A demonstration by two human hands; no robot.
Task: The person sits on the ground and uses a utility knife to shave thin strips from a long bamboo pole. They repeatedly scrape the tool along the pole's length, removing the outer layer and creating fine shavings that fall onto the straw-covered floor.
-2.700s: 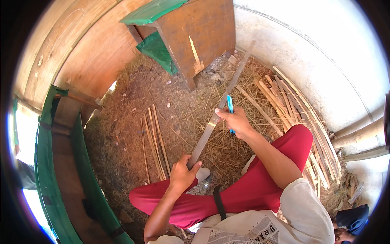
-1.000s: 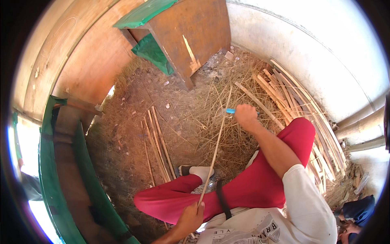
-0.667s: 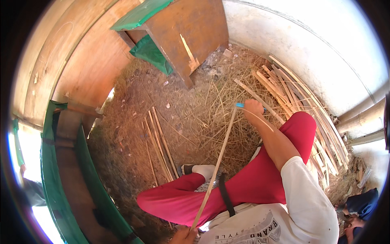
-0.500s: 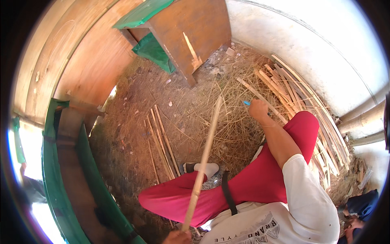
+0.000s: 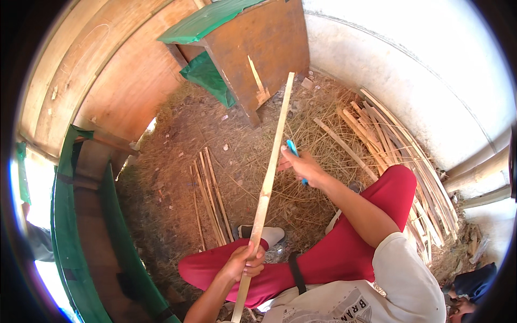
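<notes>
A long pale bamboo strip slants up from my lap, its far tip in front of the brown wooden cabinet. My left hand is closed round its lower part, over my left leg. Held in my right hand is a slim blue cutter knife; its blade cannot be made out. The right fingertips are at the strip's right side, on its upper half; whether they touch it I cannot tell.
Several bamboo strips are piled along the white wall at right; others lie on the dirt floor ahead of my left leg. Dry shavings cover the ground. A wooden cabinet stands ahead, a green-edged bench at left. Another person shows lower right.
My left hand has come up and forward with the bamboo strip, raising its far tip. My right hand has moved left with the blue cutter knife, from beside the pile to the strip.
</notes>
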